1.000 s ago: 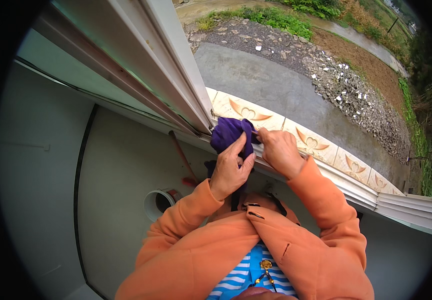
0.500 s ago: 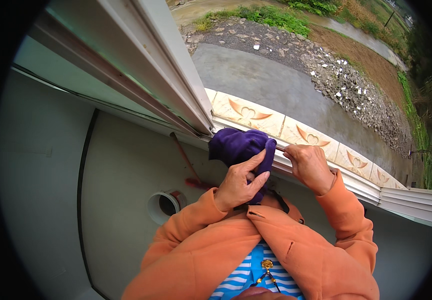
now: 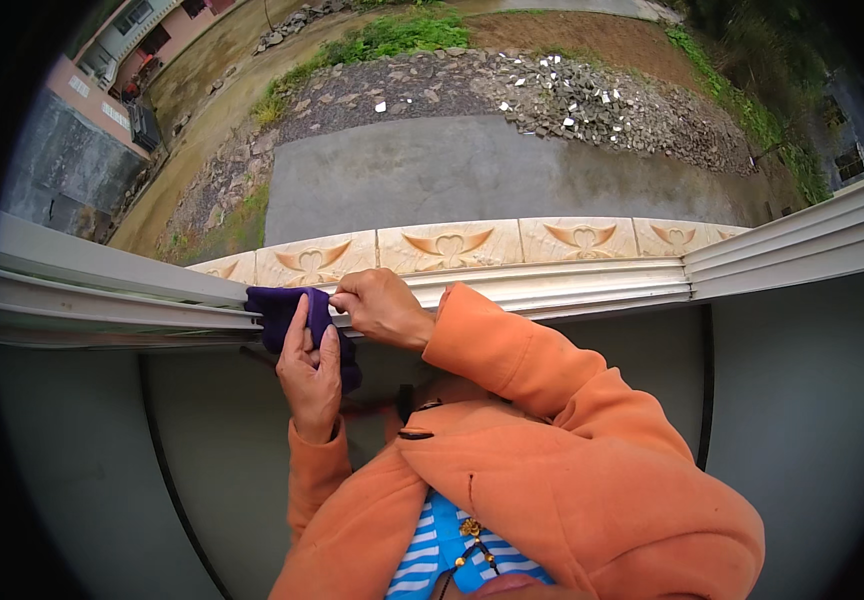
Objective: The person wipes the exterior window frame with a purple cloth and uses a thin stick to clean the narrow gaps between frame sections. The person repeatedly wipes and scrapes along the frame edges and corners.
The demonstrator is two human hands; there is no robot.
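A dark purple cloth point(image 3: 274, 308) lies bunched over the white window track point(image 3: 572, 290), against the end of the sliding sash point(image 3: 132, 290). My left hand point(image 3: 310, 380) grips its near right side, index finger stretched up along the fabric and thumb beside it. Right next to the cloth, my right hand point(image 3: 384, 310) is closed in a pinch low over the track. Its fingertips almost meet the cloth's edge. Whatever lies between those fingertips is too small to make out.
Patterned cream tiles point(image 3: 447, 245) line the outer ledge beyond the track. At the right a white frame point(image 3: 792, 245) angles away. Outside lie a grey concrete slab point(image 3: 402, 170) and a rubble heap point(image 3: 612, 110). Below the sill, a grey wall point(image 3: 552, 380) faces me.
My view has turned, showing more of the yard and a building at the left. The right hand has come closer to the cloth, while the left still grips it.
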